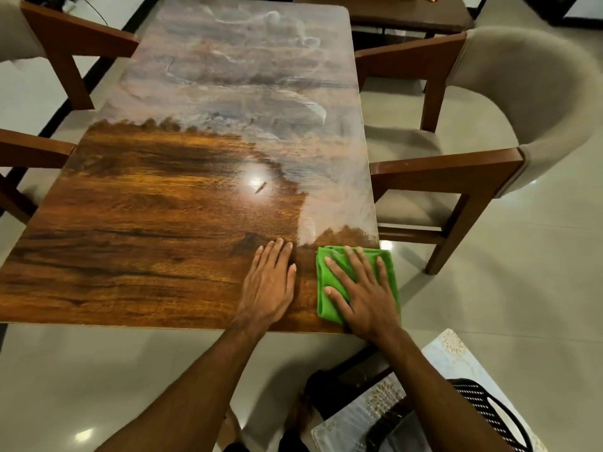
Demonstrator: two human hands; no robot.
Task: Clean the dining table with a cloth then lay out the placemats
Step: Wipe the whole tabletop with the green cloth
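Observation:
A folded green cloth (pixel 329 282) lies at the near right corner of the wooden dining table (pixel 146 223). My right hand (pixel 365 295) presses flat on the cloth with fingers spread. Just left of it, my left hand (pixel 269 285) rests flat on the bare tabletop, fingers straight. The near half of the table looks dark and glossy, while the far half carries a pale, smeary film. Pale patterned placemats (pixel 450 357) lie on a seat at the bottom right, partly under my right forearm.
Upholstered wooden chairs stand on the right (pixel 489 119) and on the left (pixel 49 37) of the table. A second wooden table (pixel 408 14) is behind the far end. A black woven object (pixel 489 415) lies on the placemats. The floor is glossy tile.

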